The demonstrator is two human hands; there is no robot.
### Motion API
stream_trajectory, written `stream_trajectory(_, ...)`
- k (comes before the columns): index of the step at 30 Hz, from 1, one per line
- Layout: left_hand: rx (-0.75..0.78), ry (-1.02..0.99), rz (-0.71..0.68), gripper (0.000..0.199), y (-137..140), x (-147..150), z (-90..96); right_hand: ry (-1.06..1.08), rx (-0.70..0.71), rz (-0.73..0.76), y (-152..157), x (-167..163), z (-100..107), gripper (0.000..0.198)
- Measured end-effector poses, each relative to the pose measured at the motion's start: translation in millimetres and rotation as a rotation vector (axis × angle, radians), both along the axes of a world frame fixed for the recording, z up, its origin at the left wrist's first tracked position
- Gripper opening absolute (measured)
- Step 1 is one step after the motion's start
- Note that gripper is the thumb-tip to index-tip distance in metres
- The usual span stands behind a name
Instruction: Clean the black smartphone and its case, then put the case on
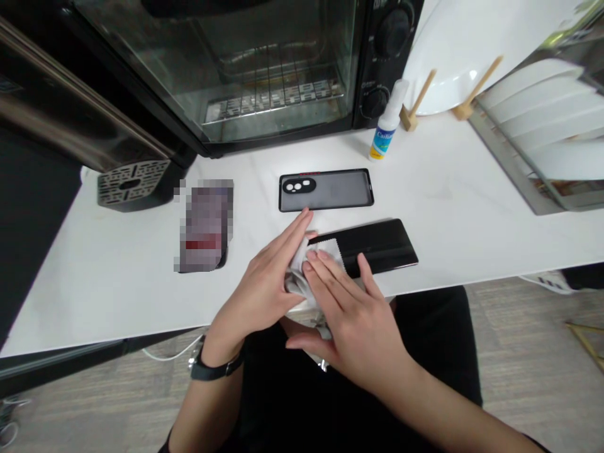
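A black phone (382,244) lies face up near the front edge of the white table (472,207). A light grey cleaning cloth (314,258) covers its left end. My left hand (267,286) holds the cloth from the left, fingers stretched over it. My right hand (352,318) presses the cloth onto the phone with its fingertips. Just behind them lies an empty black phone case (325,190), inside up. A small white spray bottle (387,123) with a blue label stands further back.
A black toaster oven (264,69) fills the back of the table, a dark appliance (117,157) sits at the left. A blurred flat object (205,226) lies left of my hands. White plates stand in racks (538,119) at the back right.
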State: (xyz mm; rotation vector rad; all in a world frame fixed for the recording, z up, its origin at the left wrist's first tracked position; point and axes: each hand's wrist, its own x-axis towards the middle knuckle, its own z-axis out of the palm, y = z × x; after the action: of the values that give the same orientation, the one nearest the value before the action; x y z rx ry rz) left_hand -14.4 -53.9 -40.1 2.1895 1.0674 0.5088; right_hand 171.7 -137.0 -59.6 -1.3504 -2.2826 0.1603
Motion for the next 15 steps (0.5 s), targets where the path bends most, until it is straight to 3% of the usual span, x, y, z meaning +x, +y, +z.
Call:
stream_trajectory(3,-0.012,-0.002,-0.002,0.109,0,1,-0.4,-0.052,-0.020,-0.030,-10,40,5,0.073)
stream_trajectory(6,0.008,0.012,0.015,0.114,0,2,-0.5,-0.103,0.002,-0.186,-8,78,5,0.066)
stream_trajectory(8,0.014,0.017,0.027,0.113,0,3,-0.5,-0.103,0.026,-0.305,-1,87,2,0.061)
stream_trajectory(11,0.012,0.014,0.026,0.112,0,4,-0.9,-0.076,0.060,-0.369,12,63,-3,0.068)
stream_trajectory(15,0.012,-0.006,0.008,0.102,0,2,-2.0,0.019,0.058,-0.176,17,-3,-6,0.080)
